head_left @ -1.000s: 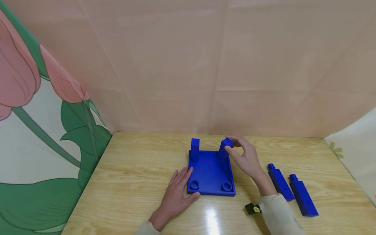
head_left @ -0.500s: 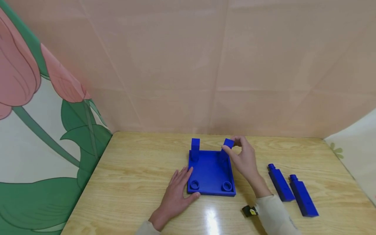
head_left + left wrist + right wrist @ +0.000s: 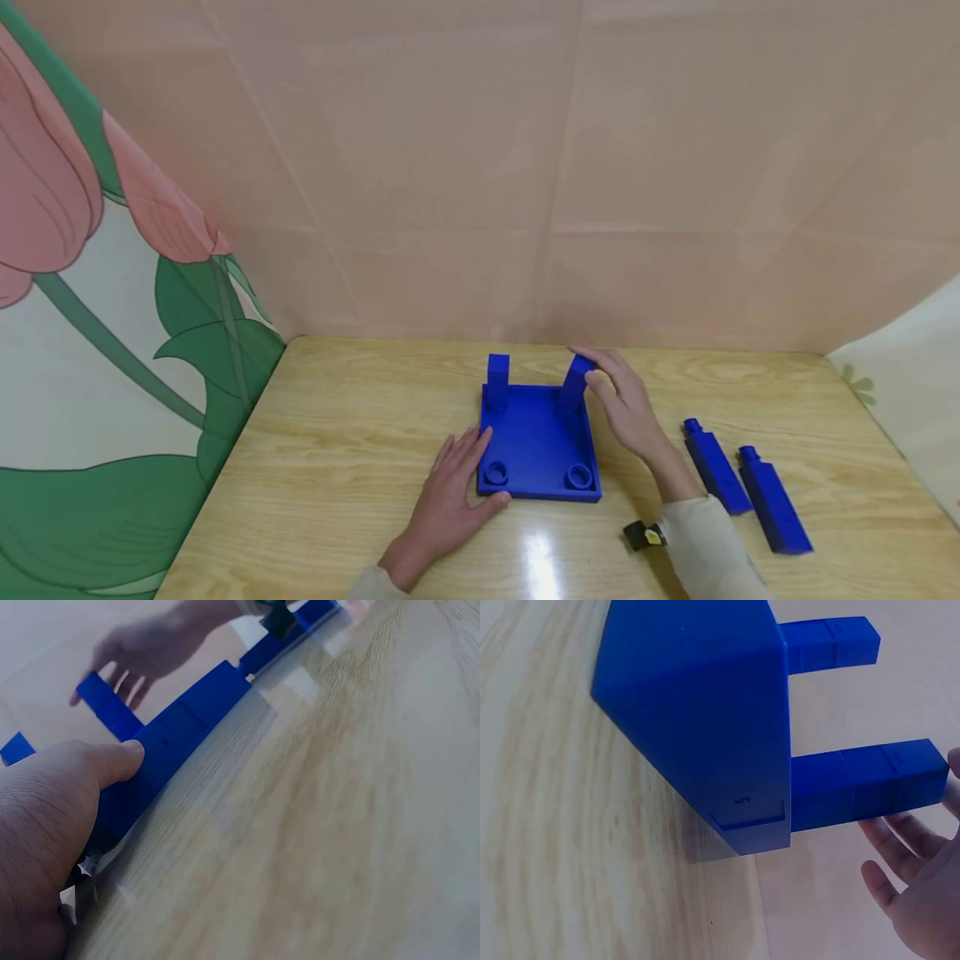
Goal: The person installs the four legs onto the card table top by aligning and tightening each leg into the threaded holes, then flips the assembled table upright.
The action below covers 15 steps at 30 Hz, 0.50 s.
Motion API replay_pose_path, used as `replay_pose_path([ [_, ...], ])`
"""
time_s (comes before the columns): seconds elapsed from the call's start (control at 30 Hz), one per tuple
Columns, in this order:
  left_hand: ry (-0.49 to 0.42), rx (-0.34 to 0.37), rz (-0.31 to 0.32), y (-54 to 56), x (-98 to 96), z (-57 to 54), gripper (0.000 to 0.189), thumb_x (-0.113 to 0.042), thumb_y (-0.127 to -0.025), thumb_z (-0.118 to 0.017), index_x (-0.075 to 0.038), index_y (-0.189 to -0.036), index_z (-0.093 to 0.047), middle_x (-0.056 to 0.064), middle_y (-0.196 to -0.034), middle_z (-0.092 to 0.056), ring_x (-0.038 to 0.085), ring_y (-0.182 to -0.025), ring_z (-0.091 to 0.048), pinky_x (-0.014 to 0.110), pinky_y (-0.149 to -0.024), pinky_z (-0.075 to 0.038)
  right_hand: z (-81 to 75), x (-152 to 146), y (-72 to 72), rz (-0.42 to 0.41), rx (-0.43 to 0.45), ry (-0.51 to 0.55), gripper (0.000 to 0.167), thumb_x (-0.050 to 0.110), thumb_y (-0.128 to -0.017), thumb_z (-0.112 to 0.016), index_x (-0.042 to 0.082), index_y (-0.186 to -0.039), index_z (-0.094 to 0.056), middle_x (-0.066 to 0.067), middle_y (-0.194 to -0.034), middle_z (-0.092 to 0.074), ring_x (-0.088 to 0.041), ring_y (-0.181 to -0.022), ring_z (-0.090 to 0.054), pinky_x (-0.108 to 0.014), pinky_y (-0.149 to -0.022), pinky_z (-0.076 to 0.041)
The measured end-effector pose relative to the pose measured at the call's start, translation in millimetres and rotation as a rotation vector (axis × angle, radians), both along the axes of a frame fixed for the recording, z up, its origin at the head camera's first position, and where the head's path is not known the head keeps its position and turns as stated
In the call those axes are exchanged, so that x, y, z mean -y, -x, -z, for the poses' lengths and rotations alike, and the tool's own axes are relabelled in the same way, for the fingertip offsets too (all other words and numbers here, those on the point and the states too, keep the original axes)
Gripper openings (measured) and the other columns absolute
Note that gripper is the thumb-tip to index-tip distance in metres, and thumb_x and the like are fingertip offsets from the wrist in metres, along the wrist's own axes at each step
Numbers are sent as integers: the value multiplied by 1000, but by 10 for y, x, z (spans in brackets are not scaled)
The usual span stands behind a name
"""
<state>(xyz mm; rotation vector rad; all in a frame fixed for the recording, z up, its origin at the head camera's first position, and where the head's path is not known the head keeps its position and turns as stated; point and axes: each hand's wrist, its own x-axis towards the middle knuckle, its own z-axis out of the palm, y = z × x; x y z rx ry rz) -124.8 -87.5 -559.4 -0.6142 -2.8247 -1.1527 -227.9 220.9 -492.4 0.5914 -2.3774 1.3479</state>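
A square blue toy tabletop [image 3: 536, 446] with a raised rim lies underside up on the wooden table. From its far left corner stands a blue leg [image 3: 498, 379]. At the far right corner another blue leg [image 3: 573, 387] leans slightly right; my right hand [image 3: 628, 408] holds its upper end between thumb and index finger. The right wrist view shows the other fingers spread loosely beside this leg [image 3: 870, 784]. My left hand [image 3: 450, 500] rests flat along the near left edge, its thumb [image 3: 120, 759] against the tabletop's side. Round sockets [image 3: 579, 477] show at the near corners.
Two loose blue legs [image 3: 717, 467] with knobbed ends lie on the wooden table [image 3: 337, 467] to the right, near the right sleeve [image 3: 712, 542]. A black strap piece [image 3: 637, 536] is at the right wrist. A pinkish cloth [image 3: 420, 208] hangs behind the table.
My right hand has shifted its fingers around the far right leg, the thumb now farther right and the index finger farther left. The leg has turned a little. The left hand stays still.
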Motion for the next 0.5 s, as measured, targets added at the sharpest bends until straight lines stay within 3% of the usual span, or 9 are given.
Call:
replay_pose_path([
  [0.23, -3, 2, 0, 1, 4, 13, 93, -64, -102, -70, -16, -175, -36, 9, -181, -34, 31, -168, -29, 54, -140, -14, 10, 25, 3, 59, 39, -11, 37, 14, -111, -67, 7, -147, -70, -13, -138, -71, -25, -124, -62, -32, -106, -49],
  [0.5, -4, -12, 3, 3, 1, 14, 93, -64, -103, -69, -16, -175, -36, 10, -180, -34, 32, -167, -30, 55, -139, -15, 20, 134, -8, 203, 46, -16, 34, 17, -103, -81, 1, -130, -69, -17, -121, -75, -33, -107, -68, -52, -92, -56],
])
